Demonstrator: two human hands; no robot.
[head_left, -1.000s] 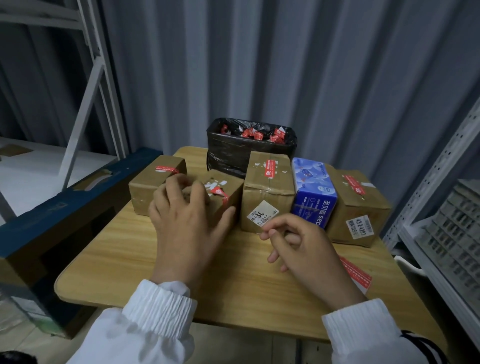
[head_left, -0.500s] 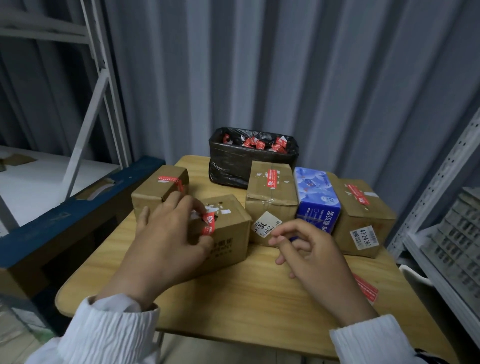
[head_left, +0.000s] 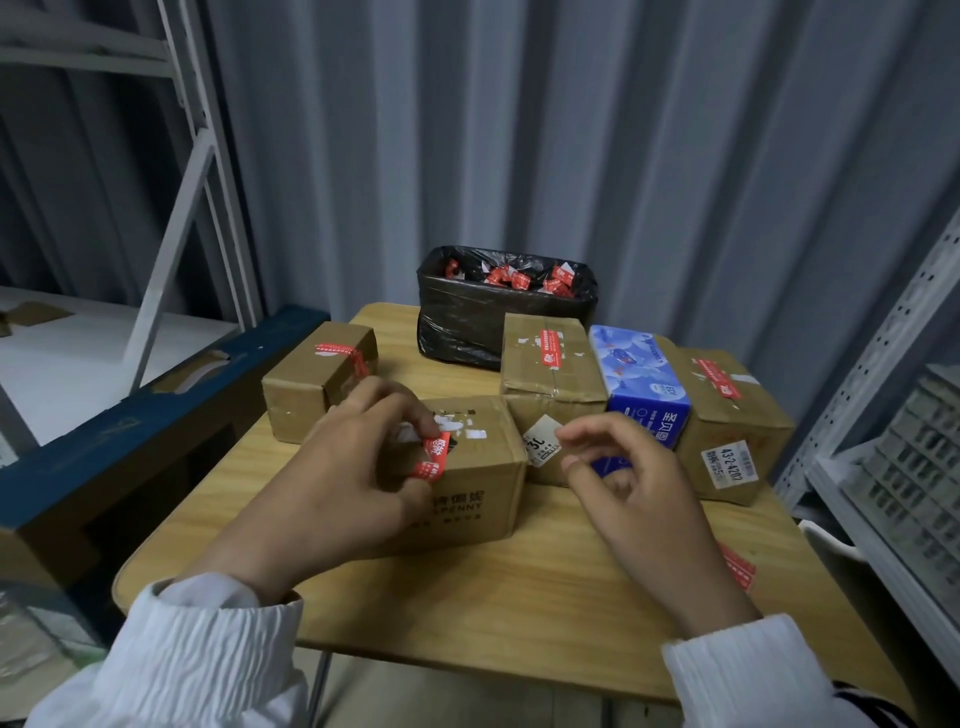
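This looks like a small storage room or parcel depot. The walls (head_left: 571, 130) are ribbed grey metal sheet, as in a shipping container. Metal shelving racks (head_left: 208, 156) stand at both sides, and the right one has perforated posts. On a small wooden table (head_left: 519, 597) stand several cardboard boxes (head_left: 553, 379) closed with red tape (head_left: 549, 348), some with a printed label (head_left: 730, 465). Behind them a bin (head_left: 467, 332) lined with a black bag holds many torn tape scraps (head_left: 519, 279).
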